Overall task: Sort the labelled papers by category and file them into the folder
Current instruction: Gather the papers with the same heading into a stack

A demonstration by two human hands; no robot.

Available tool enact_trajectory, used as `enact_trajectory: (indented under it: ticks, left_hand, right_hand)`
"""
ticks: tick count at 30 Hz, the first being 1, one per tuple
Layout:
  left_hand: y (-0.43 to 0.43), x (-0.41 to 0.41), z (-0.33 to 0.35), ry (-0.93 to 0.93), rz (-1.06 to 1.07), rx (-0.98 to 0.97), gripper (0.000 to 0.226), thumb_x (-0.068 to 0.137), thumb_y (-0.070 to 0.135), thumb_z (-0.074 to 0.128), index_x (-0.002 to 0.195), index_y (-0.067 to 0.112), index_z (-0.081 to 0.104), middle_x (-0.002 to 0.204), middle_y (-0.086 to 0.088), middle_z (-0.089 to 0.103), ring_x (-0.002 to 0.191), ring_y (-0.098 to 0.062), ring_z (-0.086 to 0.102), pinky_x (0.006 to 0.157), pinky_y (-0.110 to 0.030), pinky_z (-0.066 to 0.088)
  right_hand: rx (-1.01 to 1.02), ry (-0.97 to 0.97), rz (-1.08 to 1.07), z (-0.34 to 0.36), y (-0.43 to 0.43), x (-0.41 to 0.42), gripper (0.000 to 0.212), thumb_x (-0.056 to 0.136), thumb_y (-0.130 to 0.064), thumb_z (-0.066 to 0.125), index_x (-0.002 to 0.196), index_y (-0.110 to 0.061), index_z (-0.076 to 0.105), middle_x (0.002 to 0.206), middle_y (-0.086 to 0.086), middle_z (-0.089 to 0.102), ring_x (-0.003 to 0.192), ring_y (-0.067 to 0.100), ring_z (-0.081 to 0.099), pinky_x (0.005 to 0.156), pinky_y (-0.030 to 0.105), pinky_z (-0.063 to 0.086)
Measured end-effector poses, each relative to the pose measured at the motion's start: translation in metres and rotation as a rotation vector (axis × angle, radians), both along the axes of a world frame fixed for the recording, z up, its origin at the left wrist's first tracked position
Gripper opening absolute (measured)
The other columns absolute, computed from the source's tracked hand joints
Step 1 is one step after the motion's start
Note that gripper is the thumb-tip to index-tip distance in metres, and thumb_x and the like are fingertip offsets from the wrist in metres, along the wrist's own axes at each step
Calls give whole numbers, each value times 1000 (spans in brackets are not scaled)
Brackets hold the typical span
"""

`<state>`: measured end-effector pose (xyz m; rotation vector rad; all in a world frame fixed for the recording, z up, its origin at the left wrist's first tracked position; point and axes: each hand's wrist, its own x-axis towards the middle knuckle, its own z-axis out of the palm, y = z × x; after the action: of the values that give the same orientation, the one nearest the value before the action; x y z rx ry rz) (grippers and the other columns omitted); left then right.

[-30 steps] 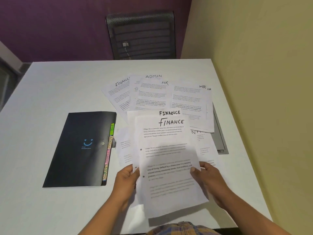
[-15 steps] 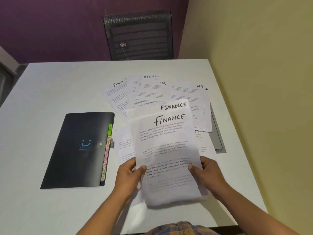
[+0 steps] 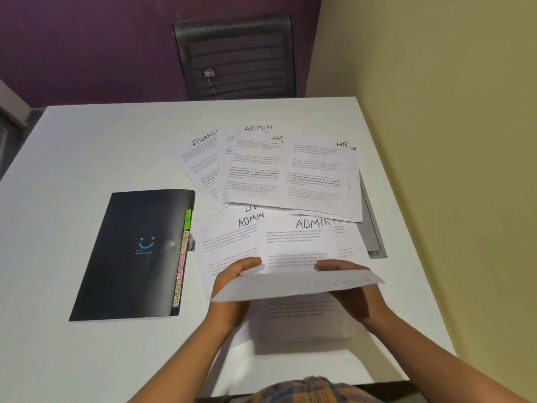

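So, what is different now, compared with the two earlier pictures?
The held sheets, whose FINANCE headings faced the camera, have tipped down nearly flat, so only a pale side shows. Two ADMIN sheets lying beneath them are now uncovered. The left hand and right hand keep their grip on the sheets' side edges. The black folder and the far spread of papers stayed put.

Matt white paper sheets (image 3: 252, 173); matt black plastic folder (image 3: 128, 257); smooth white table (image 3: 87, 146); black mesh chair (image 3: 235, 56).

free: table (image 3: 72, 170) far-left — open | obstacles: folder (image 3: 130, 271) mid-left, papers (image 3: 316, 175) right | wall (image 3: 450, 141) seemingly close
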<state>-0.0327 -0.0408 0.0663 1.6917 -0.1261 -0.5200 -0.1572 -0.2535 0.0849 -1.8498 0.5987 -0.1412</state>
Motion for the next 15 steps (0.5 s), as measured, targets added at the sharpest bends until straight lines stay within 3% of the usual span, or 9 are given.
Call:
enact_trajectory:
  ticks: [2, 3, 4, 6, 9, 11, 13, 14, 15]
  left_hand:
    - [-3, 1, -5, 83, 13, -14, 28, 85, -18, 59, 103, -1, 73, 101, 4, 71, 79, 8, 69, 66, -5, 49]
    - [-3, 2, -5, 71, 7, -15, 29, 84, -19, 60, 101, 0, 73, 97, 5, 72, 79, 6, 69, 66, -6, 49]
    - [-3, 3, -5, 46, 4, -22, 28, 83, -20, 61, 100, -1, 73, 93, 7, 74, 80, 5, 70, 68, -7, 50]
    - [-3, 4, -3, -56, -43, 23, 24, 83, -16, 65, 96, 2, 75, 86, 15, 75, 83, 7, 69, 73, -6, 49]
    - [-4, 1, 1, -160, -83, 154, 29, 88, -2, 68, 86, 27, 71, 76, 38, 68, 81, 21, 61, 71, 2, 41]
    - [-3, 4, -1, -124, -92, 194, 24, 92, 13, 67, 75, 30, 65, 59, 24, 64, 61, 8, 59, 62, -5, 40]
    - [-2, 5, -2, -69, -102, 229, 44, 92, 27, 68, 50, 31, 54, 44, 15, 51, 43, -3, 47, 50, -15, 35]
    - [-1, 6, -1, -51, -82, 194, 46, 92, 23, 68, 48, 28, 57, 44, 16, 57, 42, 1, 52, 49, -10, 37]
    - [-1, 7, 1, -30, -51, 138, 35, 92, 17, 68, 59, 29, 67, 55, 19, 68, 52, 4, 63, 52, -7, 43]
  right_hand:
    - [-3, -12, -5, -2, -1, 1, 30, 77, 12, 78, 97, -10, 76, 93, 1, 72, 85, -10, 67, 75, 1, 47]
    - [3, -12, -21, 0, -1, 1, 33, 79, 7, 79, 95, -21, 76, 93, -3, 73, 87, -4, 68, 75, 3, 48]
    - [10, 2, -46, 1, -1, 1, 37, 81, -2, 80, 93, -37, 73, 94, -7, 74, 87, 0, 69, 76, 9, 52]
    - [19, 55, -69, 2, -1, 0, 36, 83, -15, 79, 85, -50, 69, 92, -6, 75, 84, 7, 69, 74, 25, 56]
    - [18, 156, -70, -3, -3, 1, 25, 85, -17, 75, 82, -41, 71, 84, -3, 75, 83, 16, 71, 69, 29, 56]
    - [39, 183, -81, -4, -4, 3, 21, 88, -15, 73, 88, -37, 71, 87, -12, 75, 88, 11, 71, 67, 17, 53]
    - [58, 166, -95, -3, -6, 5, 21, 89, -14, 73, 103, -30, 72, 95, -18, 73, 93, 2, 69, 70, 12, 51]
    - [71, 154, -97, -3, -7, 6, 24, 88, -13, 73, 105, -29, 72, 97, -19, 74, 94, 1, 70, 73, 14, 53]
    - [86, 152, -100, -5, -9, 7, 25, 88, -11, 74, 107, -28, 71, 100, -16, 74, 95, 2, 70, 77, 18, 55]
